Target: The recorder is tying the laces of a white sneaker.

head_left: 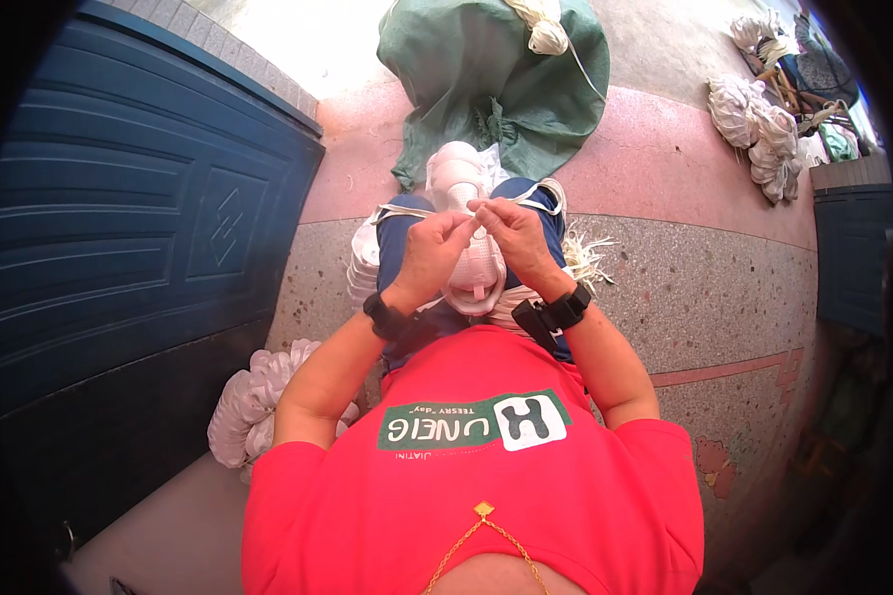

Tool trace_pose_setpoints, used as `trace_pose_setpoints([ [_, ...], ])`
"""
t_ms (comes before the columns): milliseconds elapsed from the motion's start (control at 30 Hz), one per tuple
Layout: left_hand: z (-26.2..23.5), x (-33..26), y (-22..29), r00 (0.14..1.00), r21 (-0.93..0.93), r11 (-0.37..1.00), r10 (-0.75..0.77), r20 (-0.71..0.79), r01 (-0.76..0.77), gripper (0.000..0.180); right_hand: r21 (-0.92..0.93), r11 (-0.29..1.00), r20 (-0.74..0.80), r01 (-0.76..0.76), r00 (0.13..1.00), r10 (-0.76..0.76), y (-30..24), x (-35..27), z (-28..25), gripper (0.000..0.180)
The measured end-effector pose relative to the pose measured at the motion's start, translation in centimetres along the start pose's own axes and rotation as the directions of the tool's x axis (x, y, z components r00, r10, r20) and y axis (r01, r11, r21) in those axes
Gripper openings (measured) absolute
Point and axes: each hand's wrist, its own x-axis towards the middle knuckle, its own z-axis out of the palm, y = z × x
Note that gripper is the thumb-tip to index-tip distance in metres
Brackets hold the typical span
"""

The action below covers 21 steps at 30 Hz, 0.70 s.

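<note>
One white moulded cup (471, 273) on the lap, upright between the knees. One thin white strap (536, 194) pinched above it. Left hand (432, 256) and right hand (511, 238) together, fingertips closed on the strap. Two black wristbands, one per wrist. One stack of white cups (253, 402) beside the left hip, partly hidden by the arm. One green sack (496, 79) ahead on the floor (704, 268). White bundles (759, 129) far right, count unclear. Blue door (139, 208) left.

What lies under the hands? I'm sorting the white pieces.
Under the left hand and right hand a white cup-shaped piece rests on the lap, over blue trousers. What the fingers pinch is hidden.
</note>
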Motion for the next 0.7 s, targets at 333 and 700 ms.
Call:
trace_pose_setpoints([
  [333,-3.8,7.1,-6.7,0.935,0.554,0.788,0.077,0.346,-0.27,0.02,0.374,0.922,0.022,-0.101,0.995,0.1,-2.0,0.7,0.4,0.023],
  [700,-2.6,8.2,-7.0,0.908,0.649,0.723,-0.074,0.412,-0.236,0.018,0.081,0.995,0.122,-0.063,0.991,0.052,-5.8,1.3,-0.6,0.023],
])
